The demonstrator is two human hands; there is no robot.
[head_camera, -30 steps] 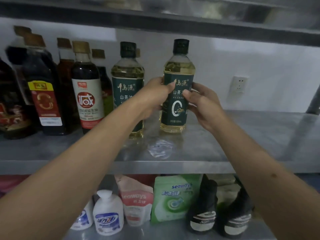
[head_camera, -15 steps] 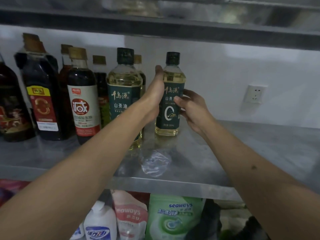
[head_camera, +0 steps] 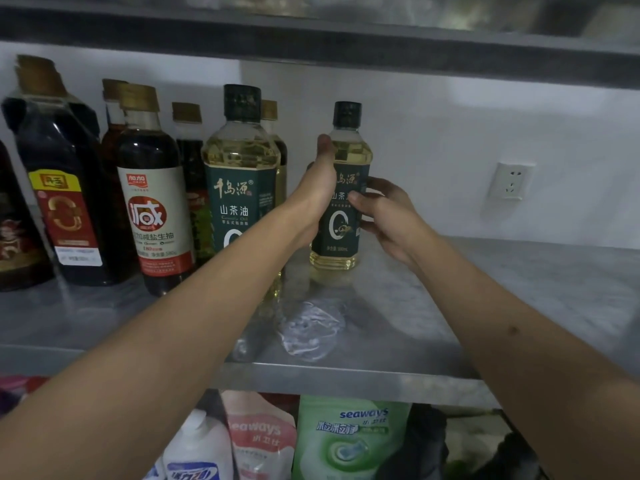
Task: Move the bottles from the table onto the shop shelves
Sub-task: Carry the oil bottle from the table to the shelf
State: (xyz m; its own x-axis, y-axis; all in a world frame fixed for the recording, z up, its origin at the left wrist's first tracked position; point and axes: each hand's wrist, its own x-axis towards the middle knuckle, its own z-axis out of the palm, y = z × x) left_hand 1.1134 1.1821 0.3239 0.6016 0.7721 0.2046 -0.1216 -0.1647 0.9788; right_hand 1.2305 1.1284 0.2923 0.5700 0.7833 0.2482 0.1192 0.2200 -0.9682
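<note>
A small oil bottle (head_camera: 341, 216) with a dark green label and black cap stands upright on the steel shelf (head_camera: 398, 327), set back from the edge. My left hand (head_camera: 317, 188) wraps its left side, thumb up along the shoulder. My right hand (head_camera: 384, 213) holds the right side, fingertips on the label. A larger bottle of the same oil (head_camera: 240, 174) stands just to the left, partly behind my left forearm.
Dark soy sauce bottles (head_camera: 152, 195) fill the shelf's left part in rows. A wall socket (head_camera: 510, 180) sits on the white wall at right. An upper shelf (head_camera: 311, 39) hangs overhead. Detergent pouches (head_camera: 346, 441) and soap bottles stand on the lower shelf.
Both hands pushed the small oil bottle farther back on the shelf. My left hand turned so its thumb points up along the bottle.
</note>
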